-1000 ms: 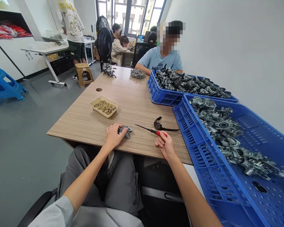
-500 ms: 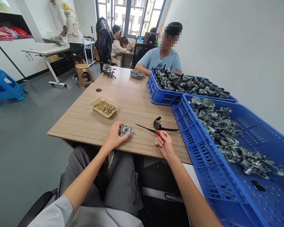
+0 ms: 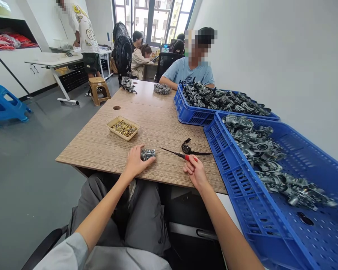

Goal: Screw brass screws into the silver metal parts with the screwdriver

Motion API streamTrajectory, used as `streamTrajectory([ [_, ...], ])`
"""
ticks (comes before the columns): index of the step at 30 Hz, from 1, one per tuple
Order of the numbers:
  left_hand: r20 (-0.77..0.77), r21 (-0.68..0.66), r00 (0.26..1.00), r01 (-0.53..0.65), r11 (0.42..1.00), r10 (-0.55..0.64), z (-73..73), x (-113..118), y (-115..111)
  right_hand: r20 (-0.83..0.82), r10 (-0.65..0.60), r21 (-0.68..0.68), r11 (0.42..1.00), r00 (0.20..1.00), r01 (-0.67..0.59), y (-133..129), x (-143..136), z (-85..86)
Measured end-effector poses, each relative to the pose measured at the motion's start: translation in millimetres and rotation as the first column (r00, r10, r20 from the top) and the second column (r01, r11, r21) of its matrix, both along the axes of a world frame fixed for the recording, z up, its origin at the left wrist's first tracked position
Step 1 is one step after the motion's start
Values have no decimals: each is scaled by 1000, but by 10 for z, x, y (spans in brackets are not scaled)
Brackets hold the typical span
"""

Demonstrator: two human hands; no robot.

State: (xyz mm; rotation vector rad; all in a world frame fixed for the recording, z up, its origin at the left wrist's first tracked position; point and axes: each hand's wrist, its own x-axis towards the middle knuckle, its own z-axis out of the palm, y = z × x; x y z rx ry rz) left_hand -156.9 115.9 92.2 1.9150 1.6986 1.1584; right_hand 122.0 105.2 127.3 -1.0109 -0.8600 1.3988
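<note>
My left hand (image 3: 136, 160) is closed around a small silver metal casting, which looks like a carburetor body (image 3: 148, 154), at the near part of the table. In my right hand (image 3: 194, 170) is a screwdriver (image 3: 183, 155) with a red and black handle. Its dark shaft points left toward the casting, and the tip is apart from it. Just beyond the screwdriver lies a black wristwatch (image 3: 186, 149) with its strap open. A cream tray (image 3: 112, 129) of brass-coloured screws sits beyond my left hand.
Along the right stands a blue crate (image 3: 228, 168) holding silver castings (image 3: 261, 146). Behind it, another blue crate (image 3: 195, 117) is heaped with dark and silver parts. More parts (image 3: 128, 85) lie at the far end. A person (image 3: 190, 73) in a light blue shirt sits across the table (image 3: 95, 144).
The metal casting has turned in my left hand, from its round open face to its side. My right hand and the screwdriver are nearly unmoved.
</note>
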Motion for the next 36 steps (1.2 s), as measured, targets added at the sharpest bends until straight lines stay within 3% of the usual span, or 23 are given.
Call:
streamTrajectory([
  [7,183,86,980,58,995,-73,-30,-60,1,12,8,5,1000,1000,-8,0,0,12],
  [13,286,110,958,-62,992,28,-42,-76,24,25,9,9,1000,1000,-10,3,-3,12],
  [20,103,65,994,16,998,-23,-30,-46,-1,29,3,1,1000,1000,-3,-1,-8,20],
  [26,109,71,992,63,995,-71,-36,-64,20,28,2,0,1000,1000,-2,2,-3,15],
  [36,46,34,999,2,999,-3,-26,-46,6,33,5,0,1000,999,-5,-10,-8,19],
])
